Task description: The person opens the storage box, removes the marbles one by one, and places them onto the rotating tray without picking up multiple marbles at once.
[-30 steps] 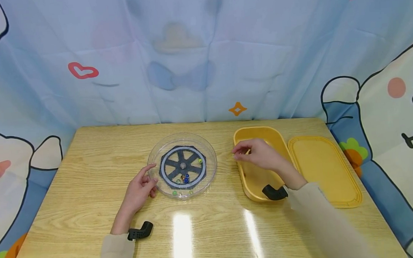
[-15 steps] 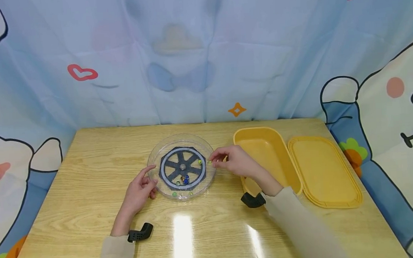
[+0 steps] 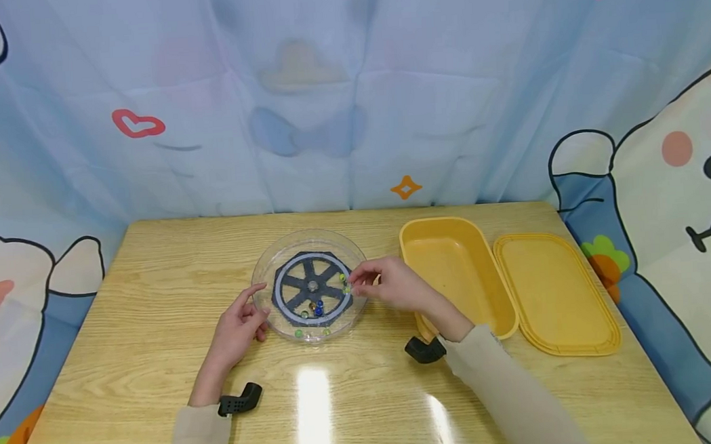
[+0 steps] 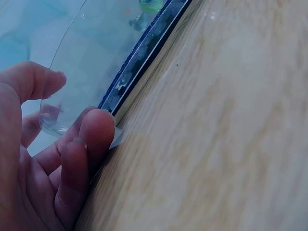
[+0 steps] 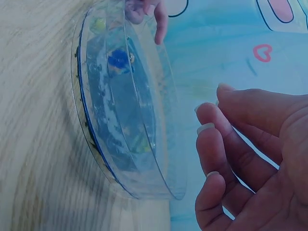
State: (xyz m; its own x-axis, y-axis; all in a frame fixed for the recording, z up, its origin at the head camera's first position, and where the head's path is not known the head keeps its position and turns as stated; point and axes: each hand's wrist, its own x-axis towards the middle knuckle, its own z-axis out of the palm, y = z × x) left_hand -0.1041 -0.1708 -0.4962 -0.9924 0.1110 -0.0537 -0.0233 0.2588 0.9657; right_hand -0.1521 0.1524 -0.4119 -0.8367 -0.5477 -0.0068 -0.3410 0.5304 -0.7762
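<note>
A round clear plastic dish (image 3: 307, 238) with a dark spoked wheel pattern (image 3: 294, 280) in its base stands on the table. Several small glass marbles lie in it, including blue marbles (image 3: 319, 310), a green marble (image 3: 299, 333) and yellow-green marbles (image 3: 346, 290) at the right. My left hand (image 3: 238, 330) holds the dish's left edge, one finger over the rim and others against the side. Over the right rim hovers my right hand (image 3: 390, 284), fingers loosely bent. The right wrist view shows nothing between its thumb (image 5: 260, 103) and fingertips (image 5: 209, 115).
Right of the dish stands a yellow plastic box (image 3: 512, 301), partly behind my right forearm. Its matching yellow lid (image 3: 558, 291) lies beside it on the wooden table (image 3: 170, 281). A printed curtain (image 3: 328, 176) hangs along the table's back edge.
My right hand has moved left from above the yellow box to the dish's right rim. A yellow-green marble from its fingertips is now in the dish. The left hand stays put.
</note>
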